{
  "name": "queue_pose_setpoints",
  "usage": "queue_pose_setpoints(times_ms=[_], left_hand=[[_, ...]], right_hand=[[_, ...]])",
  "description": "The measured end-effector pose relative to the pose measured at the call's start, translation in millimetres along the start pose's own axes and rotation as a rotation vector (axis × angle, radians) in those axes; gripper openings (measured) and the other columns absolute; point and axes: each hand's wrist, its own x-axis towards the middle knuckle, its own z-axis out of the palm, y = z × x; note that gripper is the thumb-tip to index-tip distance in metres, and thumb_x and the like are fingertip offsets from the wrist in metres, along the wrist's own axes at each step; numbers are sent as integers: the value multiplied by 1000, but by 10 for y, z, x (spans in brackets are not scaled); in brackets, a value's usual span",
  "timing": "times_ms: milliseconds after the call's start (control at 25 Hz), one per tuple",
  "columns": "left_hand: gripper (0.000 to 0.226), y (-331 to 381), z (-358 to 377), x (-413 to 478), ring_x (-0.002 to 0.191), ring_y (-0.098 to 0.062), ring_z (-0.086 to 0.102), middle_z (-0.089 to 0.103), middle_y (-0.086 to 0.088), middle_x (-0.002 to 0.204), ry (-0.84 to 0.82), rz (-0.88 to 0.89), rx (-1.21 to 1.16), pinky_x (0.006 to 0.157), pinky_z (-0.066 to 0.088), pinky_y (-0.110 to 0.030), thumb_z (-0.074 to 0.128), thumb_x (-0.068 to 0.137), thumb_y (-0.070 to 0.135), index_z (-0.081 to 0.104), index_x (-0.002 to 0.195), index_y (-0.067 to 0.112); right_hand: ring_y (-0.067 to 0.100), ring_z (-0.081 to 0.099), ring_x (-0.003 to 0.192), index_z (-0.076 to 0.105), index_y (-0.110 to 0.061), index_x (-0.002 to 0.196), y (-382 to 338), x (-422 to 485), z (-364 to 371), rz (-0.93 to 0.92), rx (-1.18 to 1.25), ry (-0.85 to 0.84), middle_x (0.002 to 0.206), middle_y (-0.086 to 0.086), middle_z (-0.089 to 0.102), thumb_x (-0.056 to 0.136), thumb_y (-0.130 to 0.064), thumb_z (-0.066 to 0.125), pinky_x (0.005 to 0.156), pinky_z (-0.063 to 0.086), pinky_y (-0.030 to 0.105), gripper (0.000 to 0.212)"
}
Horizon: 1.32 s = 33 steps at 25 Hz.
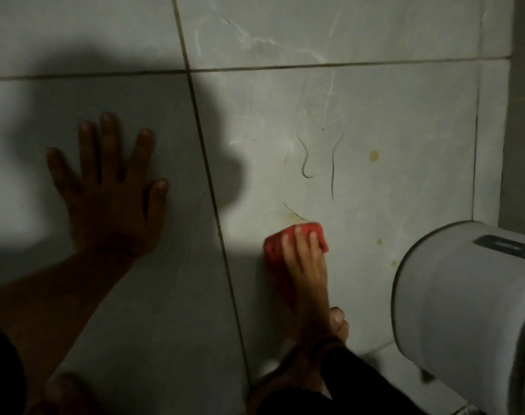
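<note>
My left hand [108, 190] lies flat on the pale tiled surface [375, 121] at the left, fingers spread and straight, in shadow. My right hand [306, 265] presses a red sponge [273, 250] against the tile near the middle, straight fingers laid over it and thumb out to the side. Just above the sponge is a yellowish smear with a dark hair [294, 214]. More curled hairs [307, 163] and small yellow spots [373, 155] mark the tile higher up and to the right.
A white cylindrical bin or appliance with a dark label [470, 310] stands close at the right. Dark grout lines [207, 175] cross the tiles. A wall edge [494, 130] rises at the far right. My shadow covers the left tiles.
</note>
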Motion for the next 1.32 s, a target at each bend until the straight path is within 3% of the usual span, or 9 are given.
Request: queue_pose_setpoints(times_ms=[200, 320, 520, 720, 840, 960, 1040, 1160, 1320], left_hand=[[74, -30, 69, 13, 172, -48, 9, 7, -16, 188, 17, 11, -40, 128, 8, -82, 32, 110, 56, 19, 179, 35], [76, -45, 70, -11, 173, -48, 8, 6, -15, 188, 29, 16, -78, 128, 10, -82, 31, 110, 57, 10, 180, 38], [77, -149, 216, 16, 174, -43, -1, -6, -7, 190, 29, 65, -105, 128, 16, -81, 31, 110, 59, 5, 180, 41], [76, -131, 172, -17, 174, -45, 1, -4, -8, 190, 22, 43, -155, 128, 15, -80, 33, 111, 55, 10, 181, 36], [77, -101, 133, 5, 175, -41, -2, -10, -2, 189, -1, 51, -129, 127, 16, -82, 31, 110, 59, 5, 180, 40], [76, -39, 87, -4, 174, -34, -6, -16, 4, 187, -6, 35, -122, 127, 15, -83, 25, 109, 62, -2, 178, 46], [73, -39, 39, -2, 172, -28, -10, -16, 4, 185, -19, 31, -131, 127, 12, -82, 21, 110, 63, -8, 176, 48], [74, -8, 36, -22, 174, -41, 2, -4, -5, 188, -16, 24, -132, 128, 9, -83, 25, 110, 59, -6, 176, 45], [74, -58, 103, 9, 174, -45, 4, -15, 2, 186, -3, 57, -96, 128, 9, -82, 22, 110, 61, -3, 177, 45]], right_hand=[[38, -1, 170, 24, -13, 169, 35, 818, -9, 202, 73, 211, 181, 15, 18, 104, -36, 51, 137, 9, 55, 74], [33, -4, 168, 25, -12, 170, 165, 261, -140, 151, 85, 65, 182, 14, 16, 106, -40, 47, 138, 15, 59, 73], [49, 19, 166, 34, 2, 164, 702, 1649, -605, 329, 63, 340, 176, 25, 29, 105, -33, 49, 139, 7, 55, 70], [45, 5, 169, 23, -3, 168, 726, 899, -519, 266, 111, 197, 180, 21, 17, 105, -34, 49, 140, 3, 55, 75], [48, 20, 165, 33, 3, 164, 927, 1545, -732, 395, 34, 292, 175, 25, 29, 105, -36, 45, 137, 11, 62, 72], [52, 23, 163, 39, -1, 163, 490, 2155, -685, 156, -13, 358, 173, 26, 34, 104, -43, 45, 141, 3, 51, 73], [51, 13, 166, 37, -5, 165, 150, 1699, -482, 26, 27, 211, 177, 24, 27, 105, -38, 51, 138, -4, 41, 70], [47, 9, 168, 34, -4, 165, 158, 1093, -537, 109, 72, 137, 178, 23, 22, 104, -31, 53, 140, 5, 51, 69], [51, 23, 164, 41, -5, 163, -215, 2024, -557, 356, 88, 392, 174, 25, 34, 102, -33, 59, 136, 16, 58, 70]])
